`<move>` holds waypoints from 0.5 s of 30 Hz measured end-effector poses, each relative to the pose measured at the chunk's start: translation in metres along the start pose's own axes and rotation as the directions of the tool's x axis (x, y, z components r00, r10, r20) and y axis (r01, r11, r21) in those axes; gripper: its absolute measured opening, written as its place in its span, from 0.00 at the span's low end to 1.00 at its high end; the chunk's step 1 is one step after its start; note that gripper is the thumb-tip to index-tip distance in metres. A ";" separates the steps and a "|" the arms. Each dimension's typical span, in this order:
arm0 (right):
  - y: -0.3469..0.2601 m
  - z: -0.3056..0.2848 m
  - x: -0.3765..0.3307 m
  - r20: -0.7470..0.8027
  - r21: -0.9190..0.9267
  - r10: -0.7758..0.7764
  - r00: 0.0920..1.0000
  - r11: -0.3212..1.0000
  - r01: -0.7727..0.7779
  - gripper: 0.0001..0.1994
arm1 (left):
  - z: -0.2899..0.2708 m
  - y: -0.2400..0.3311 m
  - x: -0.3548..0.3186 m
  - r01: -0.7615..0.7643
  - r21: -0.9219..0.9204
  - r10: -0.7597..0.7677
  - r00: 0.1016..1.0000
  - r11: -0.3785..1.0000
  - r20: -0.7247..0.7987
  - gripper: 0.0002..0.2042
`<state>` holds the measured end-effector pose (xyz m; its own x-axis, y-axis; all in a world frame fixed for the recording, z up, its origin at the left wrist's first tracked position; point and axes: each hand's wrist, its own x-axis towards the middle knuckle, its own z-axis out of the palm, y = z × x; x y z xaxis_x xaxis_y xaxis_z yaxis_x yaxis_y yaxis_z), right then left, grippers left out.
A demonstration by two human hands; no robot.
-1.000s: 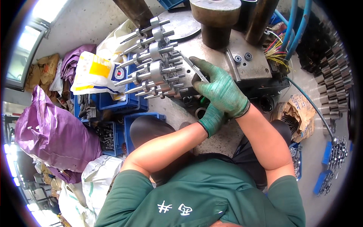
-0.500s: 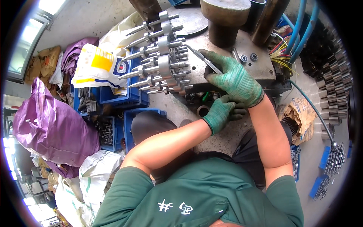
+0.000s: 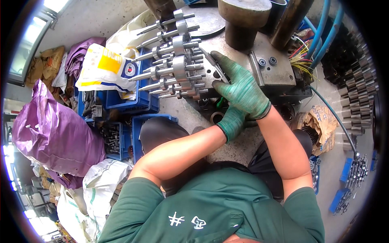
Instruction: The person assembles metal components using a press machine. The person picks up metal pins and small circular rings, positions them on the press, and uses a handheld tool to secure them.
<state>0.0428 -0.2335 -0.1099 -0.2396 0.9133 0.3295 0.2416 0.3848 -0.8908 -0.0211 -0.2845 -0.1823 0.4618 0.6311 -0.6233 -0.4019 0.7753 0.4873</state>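
My right hand, in a green work glove, is over the front of a metal block. Between its thumb and fingers runs a slim metal tool with a bent tip; part of it is hidden by the glove. My left hand, gloved alike, lies under my right wrist, its fingers mostly hidden. Left of the tool, several steel shafts with round collars are stacked side by side. A plain steel rod and two small ring-shaped bearings rest on the block, right of my right hand.
A heavy round metal piece stands at the back. Blue bins and a purple sack crowd the left. Blue hoses, coloured wires and a torn brown paper bag are at the right.
My right hand has shifted left and slightly nearer, and the bent-tip tool has turned steeper. My left hand's fingers have slipped beneath the right hand. More of the steel rod shows.
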 end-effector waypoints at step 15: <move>-0.024 -0.072 -0.047 0.063 0.438 0.419 0.906 0.804 -0.402 0.21 | -0.008 0.023 -0.006 -0.143 -0.015 0.143 0.968 0.990 0.207 0.09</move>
<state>0.1154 -0.2760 -0.0811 -0.1750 0.9800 -0.0942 -0.1214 -0.1164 -0.9858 -0.0392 -0.2707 -0.1724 0.5529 0.7269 -0.4073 -0.4759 0.6767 0.5618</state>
